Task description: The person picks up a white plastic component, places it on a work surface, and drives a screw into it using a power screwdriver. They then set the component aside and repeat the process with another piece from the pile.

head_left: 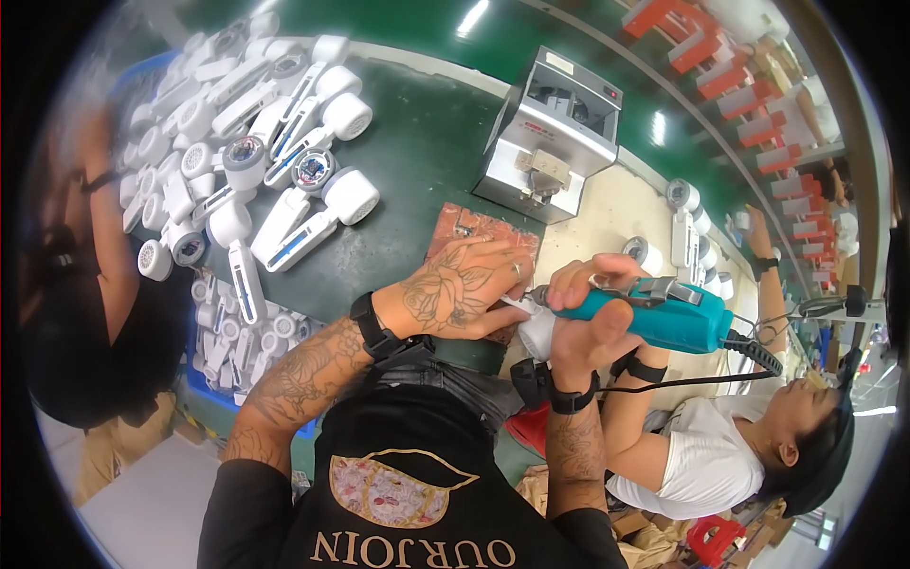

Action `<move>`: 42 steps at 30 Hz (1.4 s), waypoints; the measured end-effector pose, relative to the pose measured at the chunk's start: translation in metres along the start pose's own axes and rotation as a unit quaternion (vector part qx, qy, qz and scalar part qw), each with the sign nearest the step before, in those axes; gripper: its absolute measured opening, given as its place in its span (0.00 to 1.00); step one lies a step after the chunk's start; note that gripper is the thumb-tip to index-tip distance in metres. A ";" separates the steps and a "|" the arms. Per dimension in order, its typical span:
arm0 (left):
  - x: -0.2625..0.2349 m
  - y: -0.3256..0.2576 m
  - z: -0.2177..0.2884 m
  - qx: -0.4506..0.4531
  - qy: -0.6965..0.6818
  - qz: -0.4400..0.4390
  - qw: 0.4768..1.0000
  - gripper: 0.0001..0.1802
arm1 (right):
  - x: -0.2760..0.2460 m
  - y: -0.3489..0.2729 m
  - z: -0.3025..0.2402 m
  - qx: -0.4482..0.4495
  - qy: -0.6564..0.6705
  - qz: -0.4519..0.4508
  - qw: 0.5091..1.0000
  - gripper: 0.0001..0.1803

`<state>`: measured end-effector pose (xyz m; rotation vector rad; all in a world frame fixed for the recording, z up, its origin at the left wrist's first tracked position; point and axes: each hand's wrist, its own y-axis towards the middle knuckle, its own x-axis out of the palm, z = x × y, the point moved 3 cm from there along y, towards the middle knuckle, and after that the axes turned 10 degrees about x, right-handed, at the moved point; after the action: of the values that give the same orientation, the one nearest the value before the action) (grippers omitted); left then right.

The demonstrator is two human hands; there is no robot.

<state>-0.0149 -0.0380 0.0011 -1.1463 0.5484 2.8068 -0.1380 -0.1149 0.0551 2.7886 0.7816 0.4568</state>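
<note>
My right hand (pixel 592 318) grips a teal electric screwdriver (pixel 664 313) whose tip points left toward my left hand. A black cable (pixel 749 356) runs off its rear end. My left hand (pixel 460 289) presses down on a small white plastic part (pixel 536 327) that lies by a reddish-brown fixture board (pixel 464 225) on the green bench. Most of that part is hidden under my fingers. Both wrists carry black bands.
A heap of white handheld devices (pixel 275 142) covers the bench's left side, and more fill a blue bin (pixel 227 332). A grey metal machine (pixel 550 133) stands beyond the board. One person sits at the left and another in a white shirt (pixel 711 455) at the right.
</note>
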 end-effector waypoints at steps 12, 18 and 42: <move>-0.007 0.003 0.002 0.007 0.001 -0.022 1.000 0.18 | -0.001 -0.001 0.001 0.001 0.005 0.001 1.000 0.36; -0.010 0.005 0.007 0.040 0.029 0.026 0.998 0.16 | -0.001 -0.001 -0.001 0.006 0.002 0.001 1.000 0.36; -0.014 -0.003 -0.013 0.027 0.086 0.106 0.990 0.26 | 0.033 0.104 0.027 -0.013 -0.070 -0.020 0.997 0.20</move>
<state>0.0044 -0.0388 0.0012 -1.4048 0.8010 2.8605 -0.0522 -0.1876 0.0668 2.7400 0.7913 0.2598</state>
